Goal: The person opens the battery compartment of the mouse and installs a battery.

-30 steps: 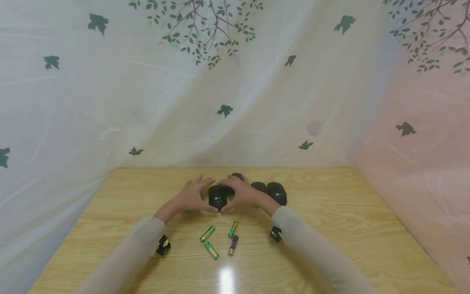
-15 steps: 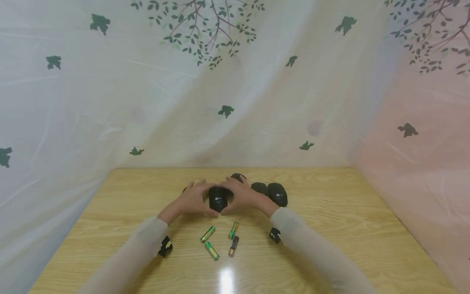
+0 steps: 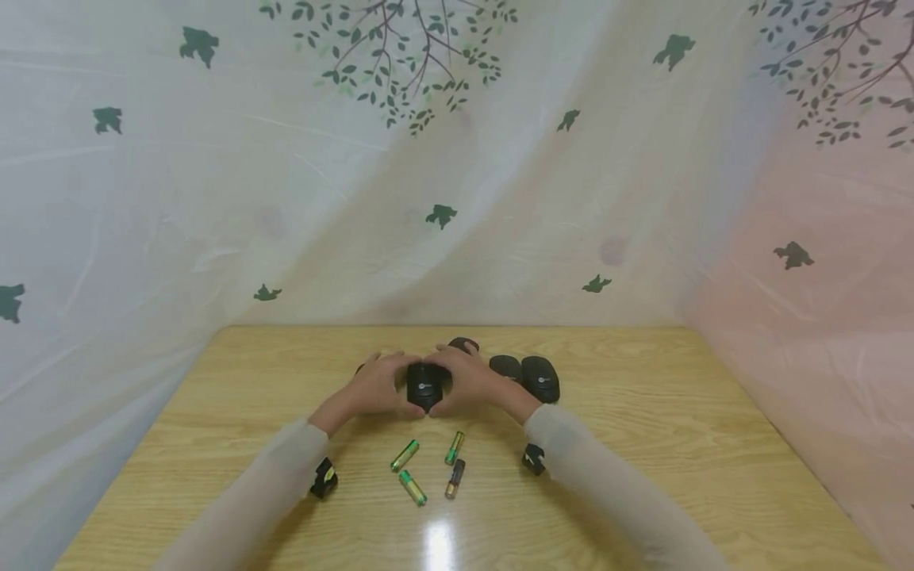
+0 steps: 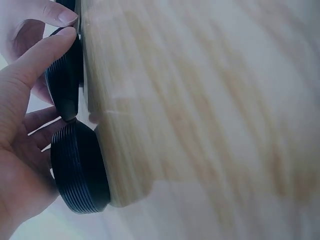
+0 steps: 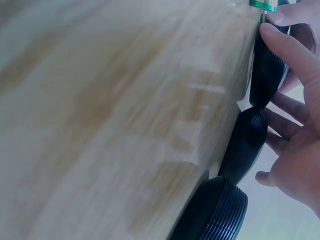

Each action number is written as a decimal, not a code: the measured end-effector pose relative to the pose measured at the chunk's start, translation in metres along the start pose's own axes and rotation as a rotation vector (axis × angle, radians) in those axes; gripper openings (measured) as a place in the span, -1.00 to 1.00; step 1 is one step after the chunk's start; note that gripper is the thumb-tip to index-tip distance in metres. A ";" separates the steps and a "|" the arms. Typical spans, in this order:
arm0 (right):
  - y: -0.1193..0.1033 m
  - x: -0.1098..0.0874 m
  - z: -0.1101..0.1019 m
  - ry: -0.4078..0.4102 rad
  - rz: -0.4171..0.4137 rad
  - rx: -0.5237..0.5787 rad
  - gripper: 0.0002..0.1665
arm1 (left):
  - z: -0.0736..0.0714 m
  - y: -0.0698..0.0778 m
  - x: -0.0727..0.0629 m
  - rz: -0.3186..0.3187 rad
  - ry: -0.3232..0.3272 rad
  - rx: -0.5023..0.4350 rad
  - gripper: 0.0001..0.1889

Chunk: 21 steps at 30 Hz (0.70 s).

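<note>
A black computer mouse (image 3: 424, 386) with a small light logo lies on the table between both hands. My left hand (image 3: 374, 386) curls round its left side, thumb at the near end and fingers at the far end. From the other side my right hand (image 3: 464, 381) grips it likewise, the two thumb tips nearly meeting. In the left wrist view, another mouse with ribbed sides (image 4: 75, 167) sits by the left palm, mostly hidden in the head view. Beside the right fingers, the right wrist view has a further mouse (image 5: 245, 145).
Two black mice, one of them a ribbed mouse (image 3: 540, 379), stand side by side right of the right hand. Behind its fingers shows part of a dark mouse (image 3: 463, 345). Several AA-size batteries, such as a green battery (image 3: 412, 488) and a dark battery (image 3: 455, 479), lie nearer on the wooden table (image 3: 643, 476).
My left hand has moved slightly right and closed in on the mouse; the gap between the hands has narrowed. The right hand has hardly moved. The batteries lie as before.
</note>
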State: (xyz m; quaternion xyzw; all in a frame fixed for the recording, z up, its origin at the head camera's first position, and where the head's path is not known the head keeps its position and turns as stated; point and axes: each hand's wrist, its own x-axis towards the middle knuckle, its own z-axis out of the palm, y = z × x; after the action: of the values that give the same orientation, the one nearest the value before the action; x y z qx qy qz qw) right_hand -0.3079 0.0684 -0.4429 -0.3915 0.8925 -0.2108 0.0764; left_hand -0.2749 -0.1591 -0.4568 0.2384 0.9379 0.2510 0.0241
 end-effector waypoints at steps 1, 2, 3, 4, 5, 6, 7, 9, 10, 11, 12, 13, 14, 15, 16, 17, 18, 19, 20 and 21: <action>0.000 0.000 0.000 0.010 -0.006 0.002 0.02 | 0.000 0.000 0.000 0.003 0.006 -0.003 -0.01; 0.000 0.001 -0.001 0.023 -0.012 0.005 0.02 | -0.001 0.000 0.000 0.005 0.014 -0.011 -0.01; 0.000 0.001 -0.002 0.036 -0.018 0.007 0.04 | -0.002 0.000 0.000 0.012 0.027 -0.016 -0.01; 0.000 0.002 -0.002 0.045 -0.021 0.011 0.05 | -0.004 0.001 -0.001 0.012 0.036 -0.026 -0.01; 0.001 0.003 -0.003 0.057 -0.024 0.018 0.06 | -0.005 0.001 -0.001 0.013 0.047 -0.038 0.00; 0.001 0.003 -0.005 0.067 -0.029 0.025 0.07 | -0.008 0.003 -0.002 0.019 0.059 -0.051 0.00; 0.001 0.004 -0.007 0.077 -0.035 0.030 0.08 | -0.010 0.004 -0.002 0.026 0.071 -0.066 0.00; -0.001 0.004 -0.013 0.096 -0.045 0.047 0.10 | -0.017 0.007 -0.004 0.047 0.093 -0.121 -0.02; -0.002 0.004 -0.017 0.107 -0.055 0.064 0.10 | -0.020 0.009 -0.004 0.054 0.101 -0.152 -0.03; -0.003 0.004 -0.020 0.123 -0.071 0.080 0.10 | -0.023 0.011 -0.005 0.073 0.114 -0.175 -0.04; -0.005 0.003 -0.025 0.137 -0.086 0.098 0.09 | -0.027 0.012 -0.006 0.086 0.126 -0.202 -0.05; -0.007 0.001 -0.029 0.151 -0.096 0.122 0.08 | -0.030 0.014 -0.006 0.101 0.138 -0.225 -0.07; -0.008 0.000 -0.033 0.165 -0.104 0.145 0.08 | -0.033 0.016 -0.007 0.114 0.151 -0.246 -0.08; -0.010 -0.002 -0.036 0.179 -0.114 0.179 0.06 | -0.036 0.017 -0.008 0.120 0.163 -0.261 -0.09; -0.011 -0.005 -0.039 0.190 -0.121 0.219 0.04 | -0.038 0.019 -0.008 0.126 0.174 -0.275 -0.10; -0.013 -0.007 -0.042 0.198 -0.125 0.257 0.01 | -0.041 0.021 -0.009 0.131 0.182 -0.292 -0.12; -0.014 -0.009 -0.045 0.202 -0.126 0.306 -0.02 | -0.043 0.023 -0.009 0.130 0.185 -0.324 -0.15; -0.015 -0.011 -0.046 0.207 -0.126 0.355 -0.06 | -0.045 0.025 -0.009 0.132 0.186 -0.356 -0.17; -0.016 -0.013 -0.048 0.209 -0.128 0.403 -0.09 | -0.046 0.026 -0.009 0.127 0.186 -0.391 -0.21; -0.016 -0.014 -0.049 0.209 -0.128 0.454 -0.13 | -0.048 0.028 -0.009 0.121 0.183 -0.433 -0.24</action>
State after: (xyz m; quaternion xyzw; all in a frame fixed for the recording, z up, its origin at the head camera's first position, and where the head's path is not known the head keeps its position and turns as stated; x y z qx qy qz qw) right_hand -0.3020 0.0843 -0.3923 -0.3961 0.7987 -0.4495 0.0562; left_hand -0.2624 -0.1640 -0.4023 0.2599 0.8445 0.4676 -0.0258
